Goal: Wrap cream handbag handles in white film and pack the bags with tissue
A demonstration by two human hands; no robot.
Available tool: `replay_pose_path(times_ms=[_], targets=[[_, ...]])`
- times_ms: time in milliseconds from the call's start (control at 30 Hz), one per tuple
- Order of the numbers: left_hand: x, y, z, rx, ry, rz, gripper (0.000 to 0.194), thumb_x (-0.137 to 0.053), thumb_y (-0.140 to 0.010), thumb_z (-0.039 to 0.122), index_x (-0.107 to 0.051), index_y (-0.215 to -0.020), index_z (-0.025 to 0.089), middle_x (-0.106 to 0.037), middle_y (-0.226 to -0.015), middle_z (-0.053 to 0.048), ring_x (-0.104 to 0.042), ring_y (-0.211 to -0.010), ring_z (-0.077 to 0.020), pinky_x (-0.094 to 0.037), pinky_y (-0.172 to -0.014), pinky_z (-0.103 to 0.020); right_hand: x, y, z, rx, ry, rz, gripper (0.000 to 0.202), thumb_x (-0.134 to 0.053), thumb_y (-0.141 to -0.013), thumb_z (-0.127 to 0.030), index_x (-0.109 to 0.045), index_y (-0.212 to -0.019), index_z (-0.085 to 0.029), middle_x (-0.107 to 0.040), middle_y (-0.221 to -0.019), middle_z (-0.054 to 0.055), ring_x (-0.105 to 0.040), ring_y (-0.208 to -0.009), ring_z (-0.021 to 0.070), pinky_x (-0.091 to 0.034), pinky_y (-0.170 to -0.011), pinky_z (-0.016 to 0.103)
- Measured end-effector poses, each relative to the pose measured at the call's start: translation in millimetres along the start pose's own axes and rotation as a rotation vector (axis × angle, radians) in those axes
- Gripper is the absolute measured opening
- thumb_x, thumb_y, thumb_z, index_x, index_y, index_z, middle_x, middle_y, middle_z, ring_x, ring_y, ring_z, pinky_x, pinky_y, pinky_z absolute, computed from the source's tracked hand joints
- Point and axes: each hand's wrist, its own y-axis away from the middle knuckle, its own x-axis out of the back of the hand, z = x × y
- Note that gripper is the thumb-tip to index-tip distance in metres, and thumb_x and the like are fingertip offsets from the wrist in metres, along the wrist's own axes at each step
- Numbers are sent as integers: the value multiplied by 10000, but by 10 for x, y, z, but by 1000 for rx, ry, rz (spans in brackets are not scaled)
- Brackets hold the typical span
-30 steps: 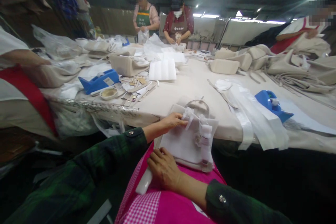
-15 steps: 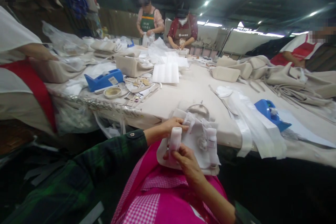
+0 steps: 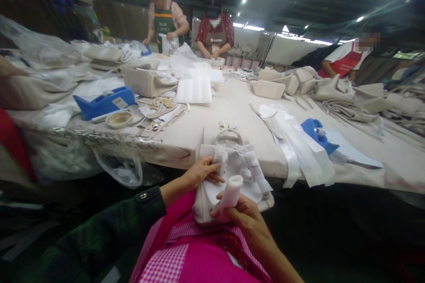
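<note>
A pale grey handbag [image 3: 202,205] with a top handle [image 3: 229,135] leans between my lap and the table's edge. White wrapping covers parts of its front, including a tube-shaped wrap [image 3: 255,168] on the right side. My left hand [image 3: 206,170] lies on the bag's upper left with fingers stretched out, touching the crumpled white wrapping [image 3: 221,159] there. In front of the bag, my right hand [image 3: 244,214] grips a small roll of white foam sheet [image 3: 231,192], its rolled end pointing up. Some of the right fingers are hidden behind the roll.
Blue tape dispensers [image 3: 104,101] stand left and right on the cloth-covered table [image 3: 229,110]. White foam strips [image 3: 299,146] hang over the front edge. A round dish [image 3: 119,119], loose metal parts and beige bag pieces [image 3: 268,89] lie about. Several co-workers stand around the table.
My right hand has drawn the foam roll down and away from the bag's left side. My left hand has shifted lower on the wrapping. The view has turned right.
</note>
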Motion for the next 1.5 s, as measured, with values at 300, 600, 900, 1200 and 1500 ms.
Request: replay_pose_path(times_ms=[300, 600, 900, 1200, 1500], targets=[[-129, 97, -27, -11, 107, 16, 510, -827, -672, 460, -611, -1002, 136, -654, -722, -8, -568, -486, -87, -413, -430, -157, 30, -329, 110, -70, -163, 134, 528, -840, -674, -418, -579, -1060, -171, -723, -782, 56, -692, -644, 207, -557, -539, 301], [-329, 187, -111, -36, 258, 91, 502, -853, -649, 429, -641, -984, 121, -687, -778, -46, -631, -618, -138, -501, -558, -202, 146, -352, 217, -5, -21, 220, 441, -802, -704, -354, -643, -1075, -177, -712, -948, 72, -644, -717, 175, -525, -568, 266], [-389, 272, -202, -14, 240, 82, 472, -785, -735, 412, -613, -1060, 117, -732, -916, -103, -702, -713, -215, -568, -659, -291, 193, -321, 69, -22, 5, 256, 404, -819, -646, -315, -670, -990, -166, -709, -815, 33, -570, -621, 133, -443, -545, 230], [-398, 276, -230, 37, 237, 108, 577, -797, -704, 464, -576, -1088, 95, -733, -872, -113, -713, -669, -227, -570, -611, -281, 359, -402, 208, -48, -25, 295, 426, -817, -667, -424, -645, -946, -151, -643, -649, -1, -376, -408, 40, -239, -388, 166], [-381, 272, -255, 60, 213, 129, 619, -809, -682, 441, -552, -1122, 90, -732, -920, -133, -717, -665, -241, -570, -596, -294, 468, -441, 333, -111, -89, 288, 395, -799, -697, -431, -643, -939, -161, -547, -570, -45, -383, -408, 51, -256, -400, 171]])
